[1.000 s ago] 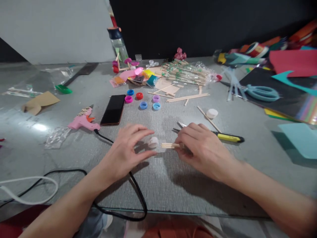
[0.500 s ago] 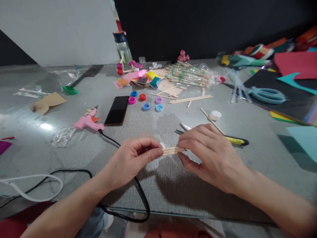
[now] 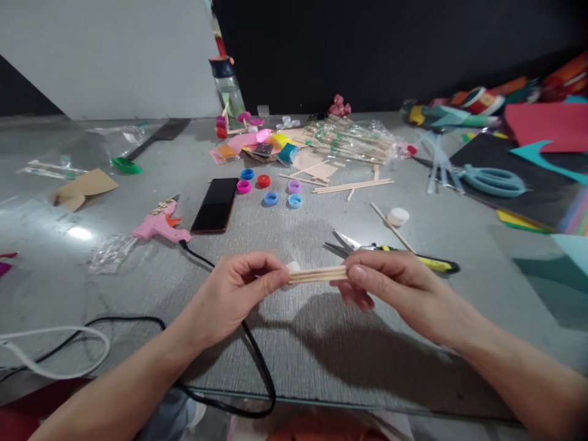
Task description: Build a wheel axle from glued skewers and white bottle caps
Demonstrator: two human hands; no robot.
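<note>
Between my hands, level above the table, are short wooden sticks lying side by side. My left hand pinches their left ends between thumb and fingers. At the right ends, my right hand pinches with its thumb in front, its lower fingers hanging beneath. A small white piece shows just behind the sticks by my left fingertips; what it is I cannot tell. Behind my right hand lie open scissors and a yellow-and-black cutter, partly covered by the hand.
A pink glue gun lies left with its black cord looping near the table edge. Beyond are a phone, several coloured bottle caps, a white cap, loose sticks, bagged sticks and a bottle.
My right hand has turned and slid to the sticks' right ends, its thumb now in front, showing more of their length. My left hand keeps its pinch, slightly further left.
</note>
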